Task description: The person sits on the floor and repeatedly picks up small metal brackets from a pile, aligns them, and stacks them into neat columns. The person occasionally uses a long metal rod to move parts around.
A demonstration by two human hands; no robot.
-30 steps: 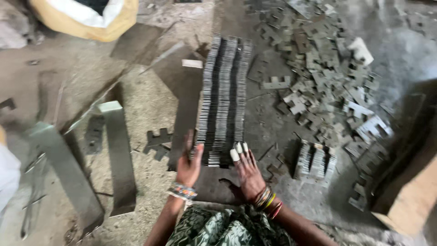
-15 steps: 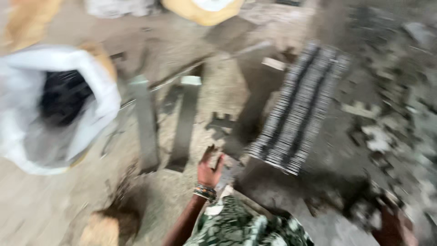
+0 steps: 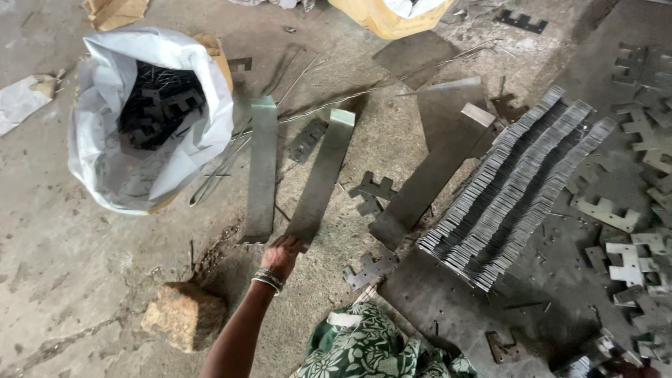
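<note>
The left hand (image 3: 282, 253) reaches out over the concrete floor (image 3: 77, 259) and rests its fingers on the near end of a long flat metal strip (image 3: 322, 175), which lies slanting away from the person; the fingers curl loosely over the strip's end, though from this angle it is hard to tell whether they grip it or only touch it. Bangles (image 3: 268, 279) ring the wrist. Just left of that strip lies a second flat metal strip (image 3: 261, 168), almost parallel and apart from it. A wider, darker metal plate (image 3: 427, 178) lies to the right, slanting the same way, its far end by a small pale block (image 3: 478, 114). Between the strip and the plate sit dark stamped metal pieces (image 3: 373, 190) with notched outlines, and another such piece (image 3: 369, 267) lies nearer the person. Further right, a long stack of thin stamped laminations (image 3: 518, 189) stands on edge in several tight rows on a dark sheet (image 3: 448, 308). Loose pale stampings (image 3: 616, 245) are scattered at the right edge. At upper left an open white sack (image 3: 105, 154) holds dark stampings (image 3: 157, 105). A rough stone (image 3: 183, 315) sits on the floor left of the forearm. Green patterned cloth (image 3: 364, 346) shows at the bottom. The right hand (image 3: 633, 367) is barely visible at the lower right corner, and its state cannot be made out.
</note>
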